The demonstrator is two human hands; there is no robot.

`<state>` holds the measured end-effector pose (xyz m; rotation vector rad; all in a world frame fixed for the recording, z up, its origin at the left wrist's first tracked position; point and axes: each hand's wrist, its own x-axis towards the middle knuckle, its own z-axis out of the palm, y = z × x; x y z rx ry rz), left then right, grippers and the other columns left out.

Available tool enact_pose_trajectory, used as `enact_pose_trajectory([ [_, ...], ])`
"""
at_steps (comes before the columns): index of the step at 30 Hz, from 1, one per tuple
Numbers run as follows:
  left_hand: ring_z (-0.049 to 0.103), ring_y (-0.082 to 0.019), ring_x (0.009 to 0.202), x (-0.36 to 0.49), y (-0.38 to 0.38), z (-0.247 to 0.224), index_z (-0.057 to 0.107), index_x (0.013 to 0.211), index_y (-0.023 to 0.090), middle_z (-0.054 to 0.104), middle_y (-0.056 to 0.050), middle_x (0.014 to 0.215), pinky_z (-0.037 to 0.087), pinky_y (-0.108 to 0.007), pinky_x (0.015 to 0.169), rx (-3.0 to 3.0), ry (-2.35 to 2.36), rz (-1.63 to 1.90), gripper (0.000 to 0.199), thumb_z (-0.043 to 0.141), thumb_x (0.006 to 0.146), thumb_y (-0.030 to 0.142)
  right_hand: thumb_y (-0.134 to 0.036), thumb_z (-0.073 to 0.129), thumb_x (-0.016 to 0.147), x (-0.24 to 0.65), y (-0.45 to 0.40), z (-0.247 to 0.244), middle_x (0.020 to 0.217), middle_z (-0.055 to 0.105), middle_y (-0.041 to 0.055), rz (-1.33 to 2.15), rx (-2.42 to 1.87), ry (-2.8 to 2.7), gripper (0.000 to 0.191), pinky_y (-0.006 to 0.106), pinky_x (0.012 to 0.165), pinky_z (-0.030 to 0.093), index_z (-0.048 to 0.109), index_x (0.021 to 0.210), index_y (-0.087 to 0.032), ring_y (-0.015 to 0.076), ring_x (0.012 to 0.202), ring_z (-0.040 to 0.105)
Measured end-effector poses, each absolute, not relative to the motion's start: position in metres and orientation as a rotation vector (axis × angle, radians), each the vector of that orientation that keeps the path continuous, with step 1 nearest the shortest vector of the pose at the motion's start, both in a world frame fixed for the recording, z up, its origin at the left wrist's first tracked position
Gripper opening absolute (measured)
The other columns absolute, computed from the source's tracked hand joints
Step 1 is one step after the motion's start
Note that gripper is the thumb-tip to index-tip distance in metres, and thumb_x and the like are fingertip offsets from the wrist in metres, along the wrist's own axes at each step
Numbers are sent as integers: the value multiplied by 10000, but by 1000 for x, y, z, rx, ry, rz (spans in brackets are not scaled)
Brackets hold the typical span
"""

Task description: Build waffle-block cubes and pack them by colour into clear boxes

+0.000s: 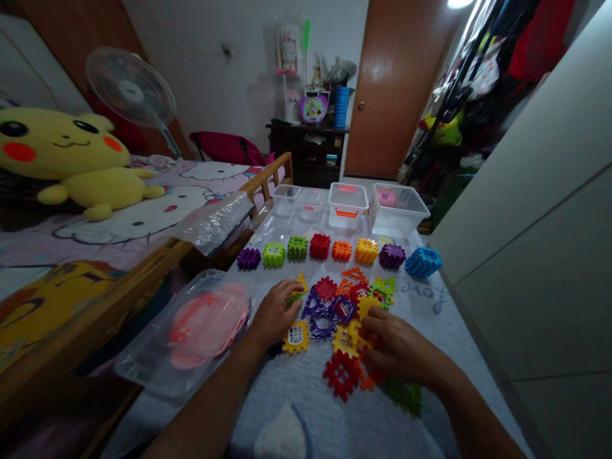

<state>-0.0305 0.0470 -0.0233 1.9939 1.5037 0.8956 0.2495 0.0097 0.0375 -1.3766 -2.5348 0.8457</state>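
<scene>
The right hand (401,350) hides part of the plastic puzzle tiles (340,375).

The right hand (399,347) covers part of the heap of plastic interlocking tiles (342,306), so whatever its fingers press on is hidden. The left hand (273,313) hides most of a green tile (294,298). The left forearm (205,408) and right forearm (478,414) run off the bottom edge. At lower left, a pink object (208,322) blurs behind clear plastic, and the shelf items (313,108) at upper centre are probably too small and dim to tell.
</scene>
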Motion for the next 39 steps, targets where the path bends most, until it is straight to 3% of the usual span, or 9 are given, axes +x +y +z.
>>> enact_pose_trajectory([
  [4,593,-210,1094,-30,48,-22,636,1013,211,640,-70,1140,454,-377,998,1957,1555,938,238,516,807,194,-177,466,861,267,20,39,730,547,-1,859,-1391,-2415,130,260,627,388,542,758,-196,133,662,512],
  [10,604,-207,1052,-29,46,-19,639,980,208,641,-65,1096,470,-369,965,1963,1573,945,209,521,807,201,-289,502,883,289,33,26,721,587,-10,872,-1514,-2128,196,258,559,389,562,1049,-204,146,615,526],
  [13,603,-211,1050,-29,46,-19,642,981,206,639,-69,1088,471,-376,962,1966,1574,942,206,522,814,213,-268,503,876,284,37,17,735,606,-3,769,-1547,-2090,180,273,597,420,561,1034,-204,157,643,559],
  [19,578,-233,1122,-29,48,-25,654,987,205,622,-79,1149,434,-415,1021,1974,1610,986,210,559,811,269,-208,538,837,270,39,1,990,603,77,427,-1568,-2130,196,346,806,473,615,1017,-190,215,890,605],
  [25,585,-240,1108,-29,48,-25,647,990,196,628,-85,1137,445,-421,1012,2000,1587,944,231,580,773,238,-205,525,852,267,36,0,998,573,82,485,-1574,-2130,225,363,842,493,603,1062,-178,216,913,598],
  [32,573,-244,1119,-29,49,-27,651,1003,195,621,-89,1141,436,-430,1019,2005,1586,914,247,546,779,208,-232,654,737,269,21,19,1281,451,101,613,-1463,-2295,649,423,1025,435,435,1348,-237,253,1170,497],
  [39,574,-242,1104,-29,49,-28,649,995,201,633,-80,1130,440,-428,1013,1995,1620,938,251,546,767,212,-132,589,740,263,19,22,1188,509,109,509,-1484,-2382,449,421,982,450,547,1180,-206,249,1101,504],
])
